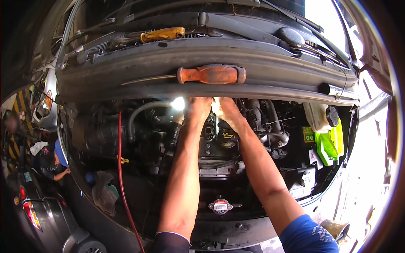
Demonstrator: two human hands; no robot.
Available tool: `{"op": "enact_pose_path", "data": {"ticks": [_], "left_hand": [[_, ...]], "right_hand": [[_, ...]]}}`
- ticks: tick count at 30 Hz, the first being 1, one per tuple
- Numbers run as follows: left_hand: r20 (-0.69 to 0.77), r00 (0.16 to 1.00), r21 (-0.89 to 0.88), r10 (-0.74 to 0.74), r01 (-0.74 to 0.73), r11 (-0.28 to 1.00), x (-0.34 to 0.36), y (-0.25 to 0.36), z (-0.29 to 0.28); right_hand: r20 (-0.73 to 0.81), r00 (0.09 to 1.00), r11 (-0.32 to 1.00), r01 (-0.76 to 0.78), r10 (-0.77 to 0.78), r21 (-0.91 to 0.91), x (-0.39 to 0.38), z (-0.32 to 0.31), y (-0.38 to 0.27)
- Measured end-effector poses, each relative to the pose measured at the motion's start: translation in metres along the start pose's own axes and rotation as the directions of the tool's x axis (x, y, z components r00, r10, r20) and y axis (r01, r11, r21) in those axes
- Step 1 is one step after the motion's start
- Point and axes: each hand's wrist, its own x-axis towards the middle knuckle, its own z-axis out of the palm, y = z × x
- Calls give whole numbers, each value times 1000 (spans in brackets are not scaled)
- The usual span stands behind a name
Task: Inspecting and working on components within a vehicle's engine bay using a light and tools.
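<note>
Both my arms reach forward over an open engine bay. My left hand [199, 106] and my right hand [225, 108] are close together at the back of the engine [208, 145]. Their fingers pass beneath the lip of the dark cowl panel [139, 90], so what they touch or hold is hidden. Beside my left hand a small lamp [179, 103] shines brightly. Nearer to me than my right hand sits the black oil filler cap [228, 137]. On the cowl just beyond my hands lies a screwdriver [215, 75] with a worn orange handle, its shaft pointing left.
A yellow-handled tool [162, 35] and a ratchet-like tool [291, 38] lie farther back. A red hose [122, 177] crosses the left side. At right stand a reservoir [317, 118] and a green bottle [325, 148]. The radiator cap [220, 206] is in front. Another person [46, 162] is at left.
</note>
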Motion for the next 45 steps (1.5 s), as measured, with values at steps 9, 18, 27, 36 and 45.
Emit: {"op": "enact_pose_path", "data": {"ticks": [9, 18, 27, 36, 45], "left_hand": [[-345, 910, -341, -232, 109, 934, 4, -6, 21], [32, 833, -971, -553, 158, 181, 7, 8, 33], [41, 874, -871, -484, 269, 411, 9, 5, 29], [161, 894, -943, -419, 265, 203, 10, -11, -5], [87, 792, -994, -605, 25, -111, 29, -6, 19]], "right_hand": [[83, 974, 940, -224, 210, 256, 4, -10, -1], [-41, 970, 950, -224, 238, 218, 9, 3, -11], [-18, 972, 961, -229, 235, 156, 12, -3, -11], [-95, 991, 901, -129, 98, -415, 15, 0, -15], [94, 992, 514, 40, 80, -857, 16, -4, -21]]}}
